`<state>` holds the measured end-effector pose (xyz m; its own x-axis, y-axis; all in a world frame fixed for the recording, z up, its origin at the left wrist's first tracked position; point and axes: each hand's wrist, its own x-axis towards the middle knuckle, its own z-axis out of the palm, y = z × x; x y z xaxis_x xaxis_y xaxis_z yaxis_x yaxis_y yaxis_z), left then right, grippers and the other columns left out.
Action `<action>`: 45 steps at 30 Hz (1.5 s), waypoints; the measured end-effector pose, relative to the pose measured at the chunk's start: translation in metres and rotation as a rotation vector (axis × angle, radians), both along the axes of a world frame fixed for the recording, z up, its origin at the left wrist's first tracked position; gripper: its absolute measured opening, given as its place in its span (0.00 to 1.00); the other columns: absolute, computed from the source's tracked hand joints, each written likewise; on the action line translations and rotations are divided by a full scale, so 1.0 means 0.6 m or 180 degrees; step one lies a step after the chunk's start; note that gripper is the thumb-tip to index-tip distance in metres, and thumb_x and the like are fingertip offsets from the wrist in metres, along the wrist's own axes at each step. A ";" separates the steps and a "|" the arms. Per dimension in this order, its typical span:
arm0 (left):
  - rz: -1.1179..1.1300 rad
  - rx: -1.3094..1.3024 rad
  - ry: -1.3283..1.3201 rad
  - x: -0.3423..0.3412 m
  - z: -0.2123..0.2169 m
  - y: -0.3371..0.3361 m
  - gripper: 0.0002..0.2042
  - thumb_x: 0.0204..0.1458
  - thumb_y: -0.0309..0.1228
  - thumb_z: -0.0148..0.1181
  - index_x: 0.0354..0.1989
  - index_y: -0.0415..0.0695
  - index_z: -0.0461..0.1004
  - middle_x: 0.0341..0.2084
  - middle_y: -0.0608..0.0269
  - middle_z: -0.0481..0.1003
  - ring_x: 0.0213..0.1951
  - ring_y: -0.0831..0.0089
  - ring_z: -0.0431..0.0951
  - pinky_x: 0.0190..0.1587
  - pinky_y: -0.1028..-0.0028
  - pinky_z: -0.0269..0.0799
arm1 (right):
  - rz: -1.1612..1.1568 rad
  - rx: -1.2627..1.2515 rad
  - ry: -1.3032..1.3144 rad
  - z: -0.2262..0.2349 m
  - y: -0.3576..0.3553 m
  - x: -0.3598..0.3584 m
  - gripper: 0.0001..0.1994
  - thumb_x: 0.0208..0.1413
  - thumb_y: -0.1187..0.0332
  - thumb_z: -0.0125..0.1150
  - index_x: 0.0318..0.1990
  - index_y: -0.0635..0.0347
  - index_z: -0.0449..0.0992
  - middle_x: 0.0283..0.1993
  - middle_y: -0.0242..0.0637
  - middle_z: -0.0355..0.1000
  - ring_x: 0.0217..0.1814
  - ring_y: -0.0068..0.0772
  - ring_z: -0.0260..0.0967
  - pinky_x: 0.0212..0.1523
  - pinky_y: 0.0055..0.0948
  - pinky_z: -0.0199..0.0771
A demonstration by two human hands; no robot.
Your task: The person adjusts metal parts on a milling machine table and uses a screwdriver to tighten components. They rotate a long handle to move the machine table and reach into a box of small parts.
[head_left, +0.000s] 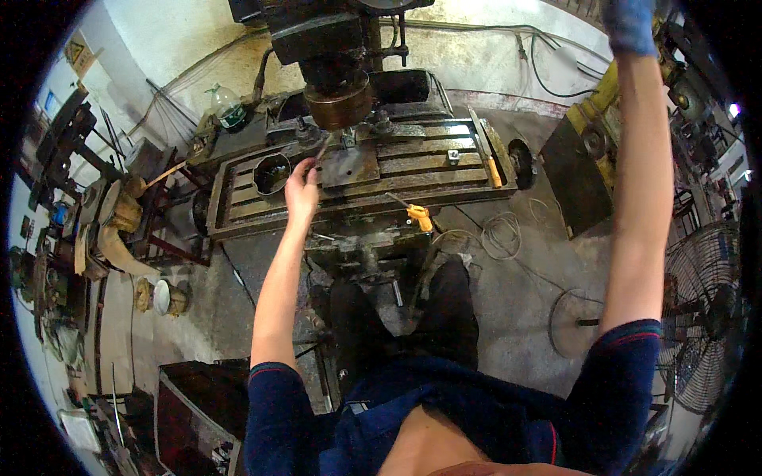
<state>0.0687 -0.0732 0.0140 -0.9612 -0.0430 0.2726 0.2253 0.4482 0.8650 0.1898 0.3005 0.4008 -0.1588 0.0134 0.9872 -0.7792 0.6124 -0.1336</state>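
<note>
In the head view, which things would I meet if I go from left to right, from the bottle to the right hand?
Translucent bottle → dark bowl → left hand → yellow air gun → small metal block → yellow-handled tool → dark wheel → blue-gloved right hand.

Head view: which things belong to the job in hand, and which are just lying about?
Likely the job: thin tool in left hand, spindle, flat plate beneath it.

Likely just lying or standing about: plastic bottle, orange-handled tool, fan.
</note>
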 end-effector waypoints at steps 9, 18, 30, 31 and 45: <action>0.0888 -0.1296 0.0450 -0.004 0.021 -0.155 0.14 0.52 0.28 0.49 0.48 0.43 0.69 0.40 0.47 0.72 0.42 0.52 0.72 0.43 0.61 0.67 | -0.0341 -0.1503 -0.3106 -0.585 -0.048 0.093 0.15 0.46 0.66 0.63 0.40 0.65 0.75 0.35 0.33 0.73 0.36 0.22 0.68 0.40 0.24 0.69; 0.0534 -0.2351 -0.0288 0.030 0.024 -0.186 0.20 0.52 0.41 0.49 0.53 0.51 0.64 0.34 0.48 0.75 0.39 0.48 0.73 0.41 0.57 0.68 | 0.0692 -0.2010 -0.5582 -0.841 -0.140 0.017 0.25 0.43 0.58 0.65 0.47 0.64 0.71 0.39 0.32 0.72 0.38 0.25 0.66 0.42 0.26 0.64; 0.0832 0.0250 -0.0568 0.169 -0.055 -0.242 0.18 0.49 0.33 0.54 0.47 0.39 0.70 0.23 0.52 0.75 0.25 0.65 0.77 0.30 0.69 0.70 | 0.0489 -0.2369 -0.3767 -0.735 -0.186 0.063 0.25 0.43 0.65 0.66 0.49 0.63 0.66 0.31 0.29 0.69 0.29 0.23 0.64 0.32 0.22 0.66; 0.0759 0.0149 -0.0681 0.187 -0.070 -0.247 0.17 0.48 0.32 0.55 0.46 0.39 0.70 0.22 0.53 0.75 0.23 0.66 0.76 0.29 0.69 0.70 | 0.0490 -0.2122 -0.3713 -0.697 -0.177 0.073 0.26 0.44 0.65 0.66 0.50 0.63 0.63 0.30 0.25 0.66 0.28 0.22 0.62 0.32 0.22 0.66; 0.0384 -0.1067 -0.0662 0.269 -0.074 -0.246 0.14 0.47 0.32 0.56 0.41 0.41 0.73 0.26 0.47 0.75 0.33 0.52 0.75 0.36 0.62 0.69 | -0.1827 0.2431 -0.4452 -0.567 -0.279 -0.148 0.23 0.42 0.49 0.53 0.34 0.61 0.77 0.35 0.50 0.73 0.38 0.49 0.72 0.39 0.39 0.71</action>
